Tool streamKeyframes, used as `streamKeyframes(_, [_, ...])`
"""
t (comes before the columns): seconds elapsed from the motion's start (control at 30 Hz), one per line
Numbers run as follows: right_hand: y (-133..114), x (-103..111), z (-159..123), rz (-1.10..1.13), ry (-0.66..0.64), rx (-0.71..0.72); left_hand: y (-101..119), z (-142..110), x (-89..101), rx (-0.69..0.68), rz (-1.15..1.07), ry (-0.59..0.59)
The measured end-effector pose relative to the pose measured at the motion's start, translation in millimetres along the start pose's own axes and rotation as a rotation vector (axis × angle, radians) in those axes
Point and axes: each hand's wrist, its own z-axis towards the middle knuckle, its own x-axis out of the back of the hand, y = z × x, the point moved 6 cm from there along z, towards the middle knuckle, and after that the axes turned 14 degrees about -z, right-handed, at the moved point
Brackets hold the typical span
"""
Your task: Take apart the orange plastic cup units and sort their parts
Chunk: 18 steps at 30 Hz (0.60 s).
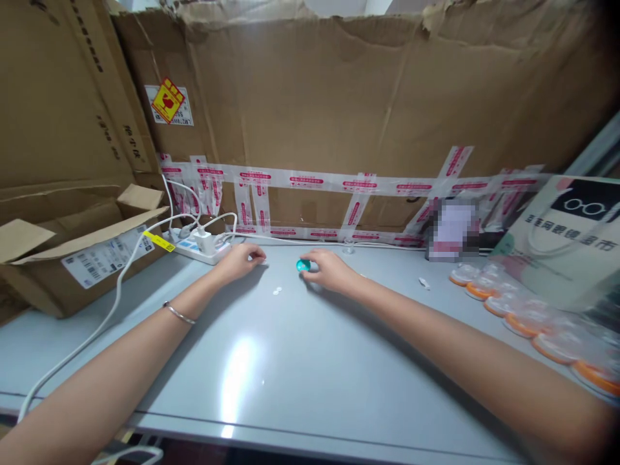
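Note:
My right hand (333, 270) pinches a small round teal cap-like piece (303, 265) between thumb and fingers, just above the grey table (310, 361). To its left, my left hand (242, 261) rests near the power strip with fingers curled and the tips close together. Whatever may be between those tips is too small to make out. A pair of tiny white discs (277, 291) lies on the table between and slightly in front of both hands. A small clear round piece (348, 247) stands behind my right hand.
An opened cardboard box (58, 284) and a white power strip (201, 248) with cables are at left. A large taped carton (300, 116) walls off the back. At right are clear containers with orange and white rims (527, 316), a printed bag (566, 252) and a white scrap (424, 283).

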Motion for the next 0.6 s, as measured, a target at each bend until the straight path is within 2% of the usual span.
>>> streamKeyframes(0.1, [2.6,-16.1,18.7,-0.023,-0.035,-0.018,-4.0,0.6,-4.2,0.022,0.025,-0.025])
streamKeyframes(0.2, [6.5,-26.3,24.7,-0.031,-0.06,-0.067,-8.4,2.4,-6.8,0.05,0.032,-0.045])
streamKeyframes(0.4, [15.8,-24.9,23.7,0.043,-0.085,-0.192,-12.2,2.0,-7.7,0.079,0.036,-0.057])
streamKeyframes(0.47, [24.8,-15.9,21.0,0.145,-0.023,-0.256,-11.4,0.4,-7.3,0.077,0.043,-0.056])
streamKeyframes(0.6, [51.8,18.5,0.0,0.471,0.25,-0.351,-7.0,-2.4,-6.0,0.043,0.063,-0.046])
